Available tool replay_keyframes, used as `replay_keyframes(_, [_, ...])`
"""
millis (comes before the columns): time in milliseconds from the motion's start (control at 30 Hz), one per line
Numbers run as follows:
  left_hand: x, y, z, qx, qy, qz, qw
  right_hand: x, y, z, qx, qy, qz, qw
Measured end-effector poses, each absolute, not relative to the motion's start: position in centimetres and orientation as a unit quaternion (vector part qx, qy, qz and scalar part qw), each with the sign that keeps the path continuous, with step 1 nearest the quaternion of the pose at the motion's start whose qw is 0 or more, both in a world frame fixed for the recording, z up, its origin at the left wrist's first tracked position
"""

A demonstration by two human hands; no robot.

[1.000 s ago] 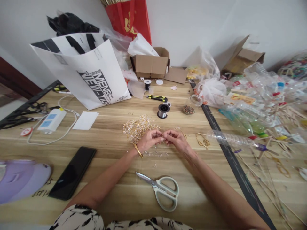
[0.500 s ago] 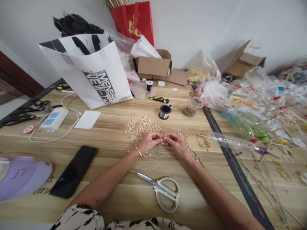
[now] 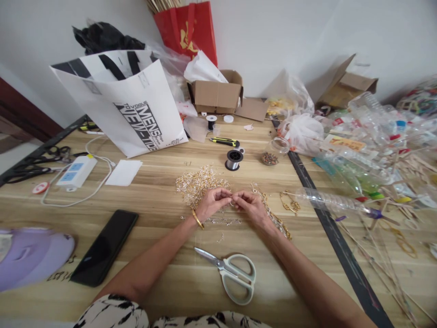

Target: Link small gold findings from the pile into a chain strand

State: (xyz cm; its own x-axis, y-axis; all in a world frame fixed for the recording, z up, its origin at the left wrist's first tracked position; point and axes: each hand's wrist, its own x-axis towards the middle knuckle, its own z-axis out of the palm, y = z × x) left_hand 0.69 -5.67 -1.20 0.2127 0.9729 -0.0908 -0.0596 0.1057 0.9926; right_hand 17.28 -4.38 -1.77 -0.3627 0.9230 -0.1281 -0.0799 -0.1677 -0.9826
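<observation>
My left hand (image 3: 215, 202) and my right hand (image 3: 250, 205) meet fingertip to fingertip, both pinched. Between them is a small silvery loop (image 3: 232, 203), mostly hidden by the fingers. Just beyond my left hand spreads a pile of gold and clear beads (image 3: 198, 182). Gold and silver bead strands (image 3: 273, 216) lie along the far side of my right wrist. A thin silvery chain (image 3: 221, 221) rests on the table below the hands. Nearer to me lie white-handled scissors (image 3: 228, 274), their blades pointing left.
Beyond the hands are a wire spool (image 3: 234, 160), a yellow-black cutter (image 3: 223, 141) and a jar of beads (image 3: 271, 157). A phone (image 3: 105, 247) and a power strip (image 3: 77, 171) lie left. Plastic bottles (image 3: 355, 159) crowd the right. A white bag (image 3: 102, 105) stands at the back left.
The view has shifted very slightly. My hands stay together in the same place, with only slight finger movement around the small loop.
</observation>
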Motion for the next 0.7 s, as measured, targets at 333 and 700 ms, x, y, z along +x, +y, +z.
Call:
replay_keyframes(333, [0.60, -5.64, -1.09, 0.566, 0.458, 0.454, 0.513, 17.50, -4.41, -1.64, -0.399, -0.522, 0.671, 0.344])
replay_keyframes(700, [0.64, -5.65, -1.40, 0.563, 0.452, 0.449, 0.527, 17.62, -4.36, -1.68, -0.388, -0.546, 0.667, 0.326])
